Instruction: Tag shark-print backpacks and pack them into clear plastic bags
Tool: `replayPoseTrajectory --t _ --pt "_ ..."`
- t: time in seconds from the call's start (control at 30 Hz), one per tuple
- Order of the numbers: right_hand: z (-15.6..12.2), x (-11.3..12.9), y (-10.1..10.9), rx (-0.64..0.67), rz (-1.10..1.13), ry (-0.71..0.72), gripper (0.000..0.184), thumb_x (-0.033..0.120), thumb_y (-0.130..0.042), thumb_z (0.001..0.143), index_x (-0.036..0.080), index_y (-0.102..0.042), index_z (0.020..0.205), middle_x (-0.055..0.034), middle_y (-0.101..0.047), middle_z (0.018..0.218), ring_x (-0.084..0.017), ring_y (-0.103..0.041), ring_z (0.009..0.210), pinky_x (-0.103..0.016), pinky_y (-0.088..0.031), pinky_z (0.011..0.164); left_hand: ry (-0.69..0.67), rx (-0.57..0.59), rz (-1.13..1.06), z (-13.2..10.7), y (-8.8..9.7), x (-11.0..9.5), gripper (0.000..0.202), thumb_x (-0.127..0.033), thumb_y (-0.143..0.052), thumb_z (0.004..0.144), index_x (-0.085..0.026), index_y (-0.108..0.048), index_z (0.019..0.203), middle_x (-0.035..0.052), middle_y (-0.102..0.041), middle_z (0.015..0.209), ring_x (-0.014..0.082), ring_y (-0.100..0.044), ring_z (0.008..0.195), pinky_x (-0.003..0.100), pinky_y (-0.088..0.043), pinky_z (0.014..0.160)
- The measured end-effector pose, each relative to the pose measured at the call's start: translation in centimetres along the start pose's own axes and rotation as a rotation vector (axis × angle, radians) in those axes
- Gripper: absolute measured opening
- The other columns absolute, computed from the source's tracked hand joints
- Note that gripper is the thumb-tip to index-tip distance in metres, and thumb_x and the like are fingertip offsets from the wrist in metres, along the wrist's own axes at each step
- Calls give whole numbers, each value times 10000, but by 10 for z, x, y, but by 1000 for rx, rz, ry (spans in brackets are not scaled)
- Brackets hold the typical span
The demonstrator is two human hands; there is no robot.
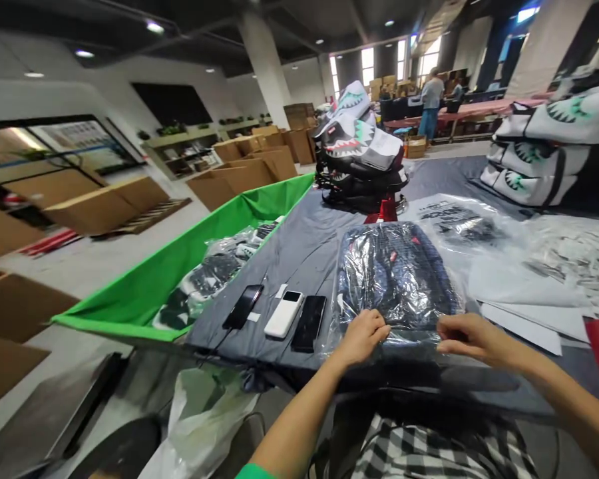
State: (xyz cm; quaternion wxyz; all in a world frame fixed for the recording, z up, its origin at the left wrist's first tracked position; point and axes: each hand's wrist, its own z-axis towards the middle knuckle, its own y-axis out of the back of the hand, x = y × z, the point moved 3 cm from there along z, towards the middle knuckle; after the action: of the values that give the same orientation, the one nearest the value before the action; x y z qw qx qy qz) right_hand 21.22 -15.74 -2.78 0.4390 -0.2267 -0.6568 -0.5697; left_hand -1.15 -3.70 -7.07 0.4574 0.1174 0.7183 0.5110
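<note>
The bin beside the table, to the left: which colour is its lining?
Bright green; the bin shows in the head view, the only one.

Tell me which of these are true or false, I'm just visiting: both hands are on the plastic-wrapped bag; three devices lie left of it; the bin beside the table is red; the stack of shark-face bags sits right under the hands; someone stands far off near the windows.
1. Both the left hand and the right hand are on the near edge of the plastic-wrapped bag. True.
2. Three devices lie left of it. True: a black phone, a white power bank and another dark phone.
3. The bin is red. False: the bin is green.
4. The shark-face bags sit under the hands. False: the stack is at the table's far end.
5. A person stands far off near the windows. True.
</note>
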Motion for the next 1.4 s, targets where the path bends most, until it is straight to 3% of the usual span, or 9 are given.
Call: replayPoseTrajectory --t 0.2,0.37,0.47,0.57,0.8,0.93,1.13,1.3,1.4 --pt "66 -36 3 121 -565 -73 314 472 -665 872 238 -493 751 17 -614 705 -173 -555 640 -270 -259 579 -12 -9 2 0 -2 1 336 -314 -495 1023 -188 -601 731 11 -637 951 173 -501 902 318 -368 822" --pt "56 -60 15 -225 -680 -202 267 458 -584 948 256 -481 807 5 -613 699 -193 -580 631 -274 -310 560 -5 1 4 1 0 1 352 -305 -468 1035 -188 -613 736 11 -642 961 171 -504 899 316 -376 822" --pt "33 -48 12 -448 -668 -7 320 452 -413 1035 243 -493 806 -46 -618 777 -199 -587 700 -296 -380 615 -9 1 10 0 -1 2 350 -318 -471 1036 -193 -622 747 7 -643 963 172 -506 898 315 -381 813" --pt "24 -36 -9 -325 -574 165 371 512 -433 1036 235 -526 807 -35 -604 760 -176 -552 661 -288 -384 613 -11 3 21 2 -2 2 331 -320 -484 1033 -195 -632 765 6 -642 959 172 -510 898 316 -389 821" --pt "46 -52 -24 -5 -455 3 601 813 -498 875 231 -441 739 -19 -582 725 -187 -508 638 -289 -305 609 -87 13 0 -7 15 -5 271 -412 -653 955 -188 -650 801 30 -643 1042 186 -543 1019 317 -401 919" --pt "48 -61 -24 -7 -409 -13 648 866 -397 868 234 -413 728 -22 -569 717 -193 -503 634 -297 -296 615 -200 -85 90 -36 40 4 320 -512 -758 850 -209 -671 905 37 -671 1176 223 -532 1153 386 -311 1040" --pt "46 -57 -26 -39 -395 -2 660 880 -385 858 236 -411 715 -29 -558 709 -196 -497 635 -302 -306 622 -23 -134 141 -45 53 41 214 -381 -595 999 -213 -684 900 16 -712 1054 182 -577 1067 386 -278 1016" --pt "45 -54 -25 -72 -390 9 655 877 -383 860 237 -412 720 -33 -559 707 -200 -495 641 -304 -317 623 -78 -116 241 -40 54 34 241 -405 -546 1019 -203 -656 948 28 -699 1036 180 -585 1022 397 -270 1074" --pt "44 -54 -25 -60 -387 3 648 869 -405 857 237 -411 716 -34 -564 707 -198 -491 637 -305 -316 620 -159 -99 188 -49 55 28 394 -575 -743 835 -207 -637 929 35 -690 1083 214 -574 1086 400 -281 1083"
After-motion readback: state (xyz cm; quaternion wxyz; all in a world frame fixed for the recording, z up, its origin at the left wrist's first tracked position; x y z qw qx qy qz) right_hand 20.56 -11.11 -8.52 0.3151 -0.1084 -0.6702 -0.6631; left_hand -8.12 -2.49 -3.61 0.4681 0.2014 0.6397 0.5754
